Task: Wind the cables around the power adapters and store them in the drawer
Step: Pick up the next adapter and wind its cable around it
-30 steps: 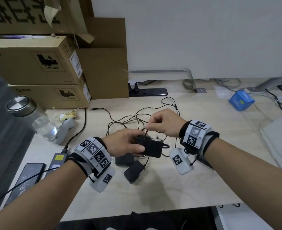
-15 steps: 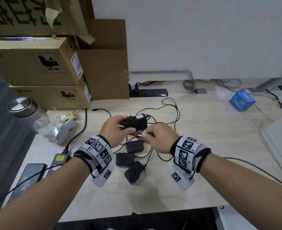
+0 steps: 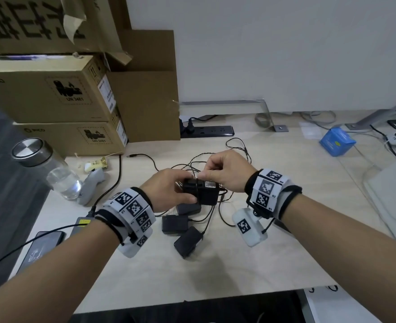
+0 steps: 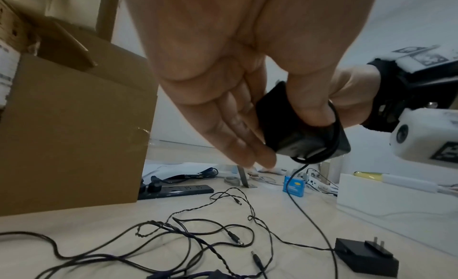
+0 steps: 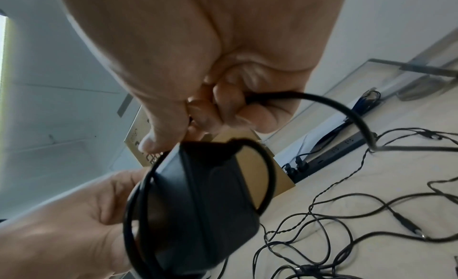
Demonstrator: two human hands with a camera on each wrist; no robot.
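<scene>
The left hand (image 3: 169,190) clamps the small, rigid black plastic power adapter (image 3: 201,191) by its flat sides above the table (image 3: 215,271), while the right hand (image 3: 227,173), just beside it, pinches its thin, limp, tangle-prone black cable (image 5: 322,101), probably light and best guided close to the block.

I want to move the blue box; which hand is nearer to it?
Right. The right hand is at mid-desk, left of the blue box; the left hand is further left, beyond the adapter.
</scene>
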